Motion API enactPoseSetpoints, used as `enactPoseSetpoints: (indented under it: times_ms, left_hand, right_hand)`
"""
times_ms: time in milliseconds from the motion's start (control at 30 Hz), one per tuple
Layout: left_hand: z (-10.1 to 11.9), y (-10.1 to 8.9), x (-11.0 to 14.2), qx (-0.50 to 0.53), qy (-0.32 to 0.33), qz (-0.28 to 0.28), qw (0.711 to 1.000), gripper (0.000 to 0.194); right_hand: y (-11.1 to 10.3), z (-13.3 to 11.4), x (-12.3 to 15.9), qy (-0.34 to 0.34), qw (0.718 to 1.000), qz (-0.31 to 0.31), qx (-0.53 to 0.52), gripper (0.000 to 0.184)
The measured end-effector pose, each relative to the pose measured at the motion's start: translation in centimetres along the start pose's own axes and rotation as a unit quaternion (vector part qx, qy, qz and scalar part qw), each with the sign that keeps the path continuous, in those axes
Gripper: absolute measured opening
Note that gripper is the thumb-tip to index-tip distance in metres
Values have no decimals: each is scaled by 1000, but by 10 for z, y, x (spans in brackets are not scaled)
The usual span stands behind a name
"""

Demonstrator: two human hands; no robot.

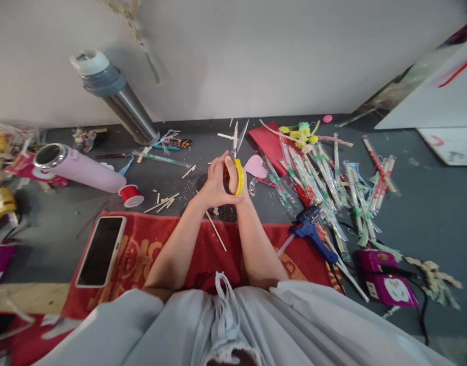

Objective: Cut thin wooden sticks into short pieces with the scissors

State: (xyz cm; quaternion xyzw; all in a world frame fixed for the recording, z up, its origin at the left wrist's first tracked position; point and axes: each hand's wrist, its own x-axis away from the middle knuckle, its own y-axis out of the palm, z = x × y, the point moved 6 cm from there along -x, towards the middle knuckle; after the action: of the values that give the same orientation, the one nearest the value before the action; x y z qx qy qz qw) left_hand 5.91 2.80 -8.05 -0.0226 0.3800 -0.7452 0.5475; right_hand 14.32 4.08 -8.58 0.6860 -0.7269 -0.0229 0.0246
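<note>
Yellow-handled scissors (239, 177) point away from me, their blades spread apart. My right hand (242, 193) is closed around the handle, its fingers partly hidden. Pressed close beside it, my left hand (212, 182) has its fingers curled near the scissors' pivot; what they pinch, if anything, is hidden. A short pale stick (226, 136) lies across or just behind the blades; I cannot tell whether it touches them. Several cut stick pieces (165, 202) lie left of my hands, and a longer stick (217, 233) rests below my wrists. A pink paper heart (256, 166) is right of the scissors.
Left stand a steel flask (132, 112), a pink bottle (81, 168), a red ribbon spool (130, 196) and a phone (101, 251) on red cloth (142, 249). Right are wrapped sticks (313, 175), a blue glue gun (313, 236) and a purple power socket (386, 277) with a cable.
</note>
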Motion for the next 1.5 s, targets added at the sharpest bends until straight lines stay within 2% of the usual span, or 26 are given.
enactPoseSetpoints:
  times_ms: [300,567,700,800,933,1033,1133,1267,1367,1433,1500]
  left_hand:
    - [-13,-1,3,24,1,8,1000,126]
    - [-20,-1,6,80,-20,38,996,127]
    - [-28,-5,7,109,-27,63,992,130]
    - [-29,-5,8,112,-31,62,991,132]
    - [-25,-2,8,121,-35,33,991,134]
    - [-23,-5,5,176,-25,26,984,125]
    - [-27,-20,2,215,-17,78,973,96]
    - [-33,-55,4,203,-5,219,954,67]
    - [-27,-80,11,121,-8,304,945,60]
    - [-16,-92,14,28,-10,318,948,54]
    - [-4,-98,15,-73,1,304,950,44]
  right_hand:
    - [1,6,-2,55,998,-33,28,45]
    - [5,2,1,82,993,-76,-37,38]
    - [11,4,3,114,985,-95,-91,46]
    - [11,2,4,110,986,-89,-84,49]
    - [6,-2,3,76,994,-50,-59,46]
    - [4,0,2,55,997,-31,-39,47]
    - [2,4,0,23,1000,-14,13,48]
    - [1,5,1,-8,996,-4,86,46]
    - [1,3,3,-14,992,-12,128,43]
    - [3,0,5,-25,986,-22,161,42]
    - [6,-3,6,-49,980,-35,188,40]
